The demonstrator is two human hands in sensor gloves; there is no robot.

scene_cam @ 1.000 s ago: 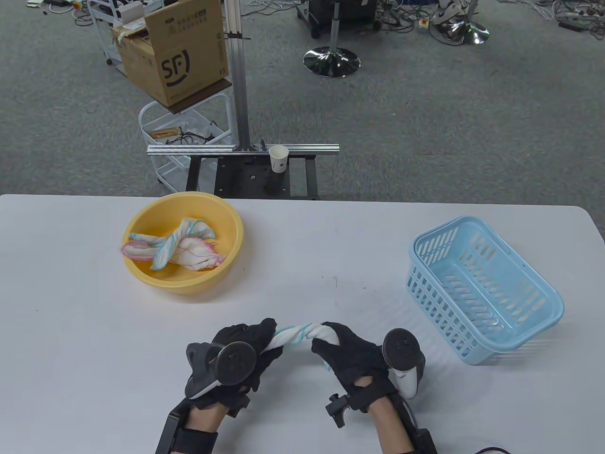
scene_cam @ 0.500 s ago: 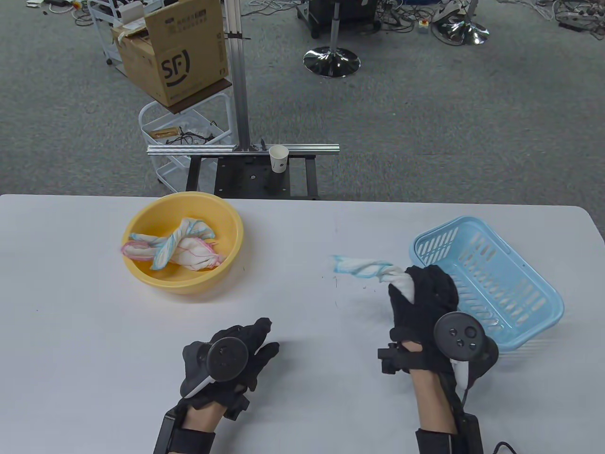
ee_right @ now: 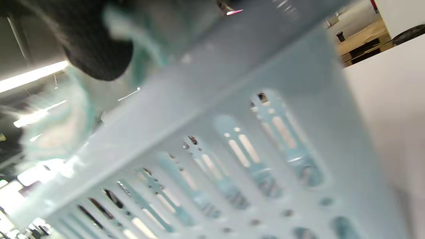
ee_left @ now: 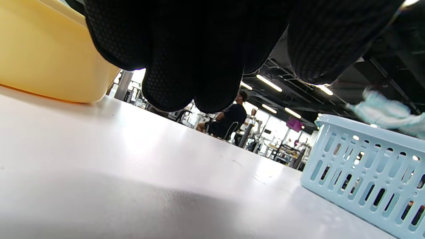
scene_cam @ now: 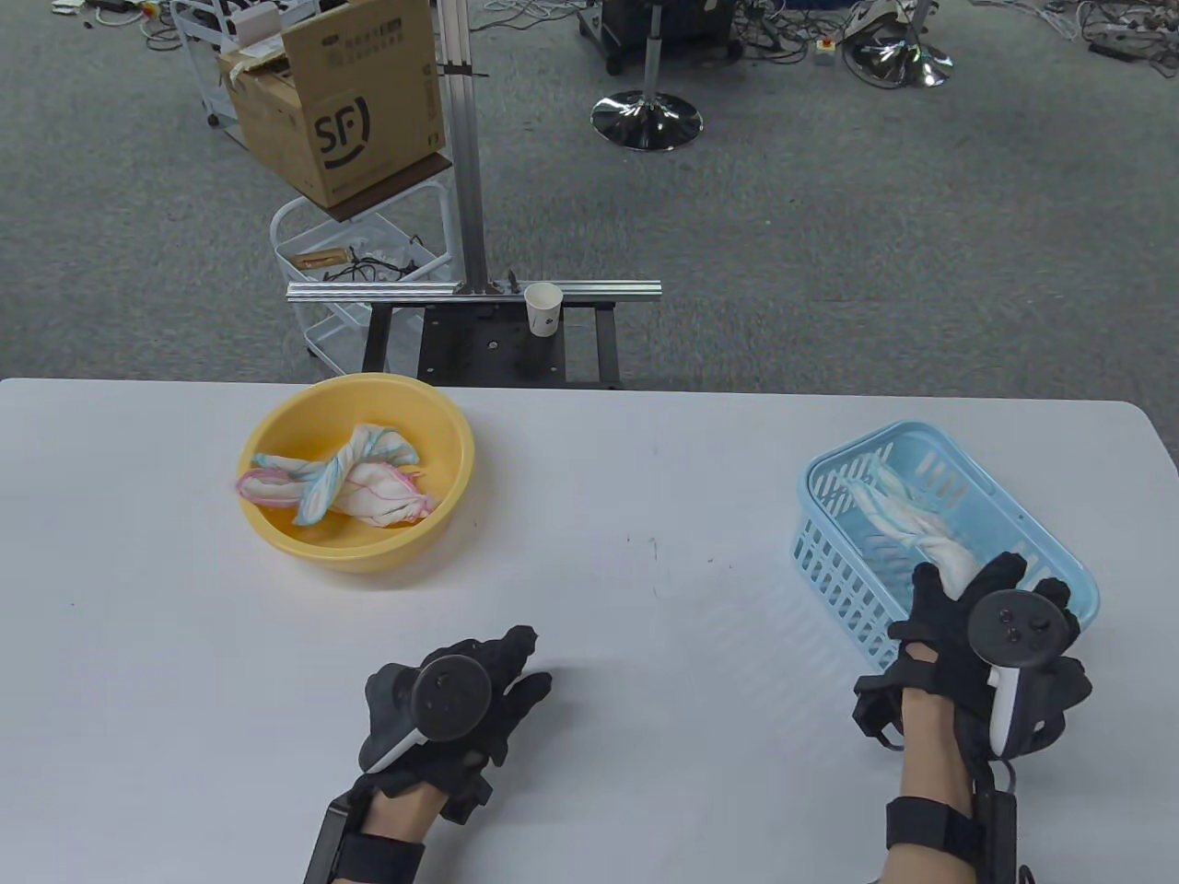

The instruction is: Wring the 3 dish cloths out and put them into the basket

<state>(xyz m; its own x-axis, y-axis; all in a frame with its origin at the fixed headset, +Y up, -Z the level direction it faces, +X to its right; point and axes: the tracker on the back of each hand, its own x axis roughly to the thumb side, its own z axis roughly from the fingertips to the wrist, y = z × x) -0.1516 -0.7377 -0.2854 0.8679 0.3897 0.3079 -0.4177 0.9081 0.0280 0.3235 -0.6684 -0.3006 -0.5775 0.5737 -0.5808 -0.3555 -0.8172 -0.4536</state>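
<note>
A twisted white dish cloth with teal edging [scene_cam: 907, 525] hangs over the light blue basket [scene_cam: 829, 566] at the table's right. My right hand [scene_cam: 967, 575] pinches its near end at the basket's near corner. In the left wrist view the cloth [ee_left: 385, 113] shows blurred above the basket rim [ee_left: 362, 166]. The right wrist view shows the basket wall [ee_right: 232, 116] close up and the blurred cloth [ee_right: 56, 129]. Two more twisted cloths [scene_cam: 359, 474] lie in the yellow bowl [scene_cam: 405, 414] at the left. My left hand [scene_cam: 520, 658] rests on the table, fingers relaxed, holding nothing.
The white table [scene_cam: 626, 571] ends at its far edge just behind the bowl. Behind it stands a metal frame with a paper cup [scene_cam: 543, 308], and a cart carries a cardboard box [scene_cam: 336, 101]. A person [ee_left: 229, 118] sits far off.
Both hands were twisting the cloth near the front edge. The left hand let go and stayed put. The right hand carried the cloth to the right, over the basket.
</note>
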